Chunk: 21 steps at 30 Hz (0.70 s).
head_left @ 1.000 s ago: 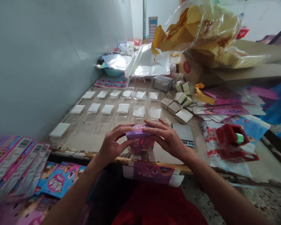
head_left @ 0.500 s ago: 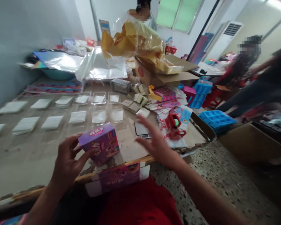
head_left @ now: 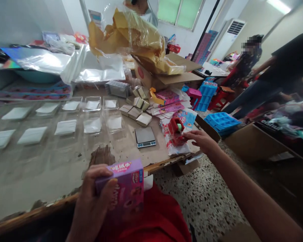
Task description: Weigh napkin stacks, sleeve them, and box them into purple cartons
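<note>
In the head view, the purple box point(head_left: 128, 193) is held by the left hand point(head_left: 89, 198) alone, with the thumb laid on the front face and the fingers bent over the top and the side. It is kept in the air near the body, in front of the red clothing point(head_left: 164, 218) and the edge of the table point(head_left: 74, 158). One second ago, the same box was held by both hands above this edge. Since then it has been left by the right hand point(head_left: 202, 141), which was seen with spread fingers in the air half a second ago.

Now the red tape dispenser point(head_left: 176, 129) has been reached by the right fingertips, and its near right part seems to be touched. Whether it is already grasped cannot be told, because the contact is small and blurred. The dispenser lies on a printed bag point(head_left: 172, 149), to the right of the small scale point(head_left: 144, 136).

By this change, the work seems to be passed from shaping the box with two hands to taking up the tape. The box looks formed, with its top panel lying flat; whether any tape is on it cannot be seen. The view has also been turned to the right.
</note>
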### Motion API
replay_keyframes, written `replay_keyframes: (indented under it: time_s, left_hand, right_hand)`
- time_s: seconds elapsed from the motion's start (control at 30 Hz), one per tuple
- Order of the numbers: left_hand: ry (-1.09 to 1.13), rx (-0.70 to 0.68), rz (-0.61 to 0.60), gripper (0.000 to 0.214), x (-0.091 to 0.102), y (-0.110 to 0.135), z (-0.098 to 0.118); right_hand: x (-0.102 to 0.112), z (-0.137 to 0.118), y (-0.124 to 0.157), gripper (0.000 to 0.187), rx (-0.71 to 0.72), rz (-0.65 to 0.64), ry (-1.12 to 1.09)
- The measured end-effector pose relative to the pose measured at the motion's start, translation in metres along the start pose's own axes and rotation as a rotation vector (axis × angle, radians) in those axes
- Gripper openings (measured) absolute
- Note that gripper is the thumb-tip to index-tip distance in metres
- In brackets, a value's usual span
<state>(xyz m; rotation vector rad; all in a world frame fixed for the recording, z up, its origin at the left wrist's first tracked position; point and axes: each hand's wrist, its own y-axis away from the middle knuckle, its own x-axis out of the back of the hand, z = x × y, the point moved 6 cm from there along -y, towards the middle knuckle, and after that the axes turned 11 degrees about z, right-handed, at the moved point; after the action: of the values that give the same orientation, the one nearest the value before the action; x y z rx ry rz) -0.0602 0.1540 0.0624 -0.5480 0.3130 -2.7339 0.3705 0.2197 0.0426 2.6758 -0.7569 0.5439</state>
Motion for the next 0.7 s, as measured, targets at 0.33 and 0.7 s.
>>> replay_keyframes:
  time_s: [0.33, 0.7]
  left_hand:
    - [0.057, 0.219, -0.461, 0.027, -0.033, 0.023, -0.032]
    - [0.131, 0.353, -0.704, 0.040, -0.100, 0.028, -0.029]
  right_hand:
    - [0.006, 0.011, 0.053, 0.036, -0.028, 0.189, -0.314]
    - [-0.005, 0.069, 0.033, 0.046, 0.019, 0.183, -0.329]
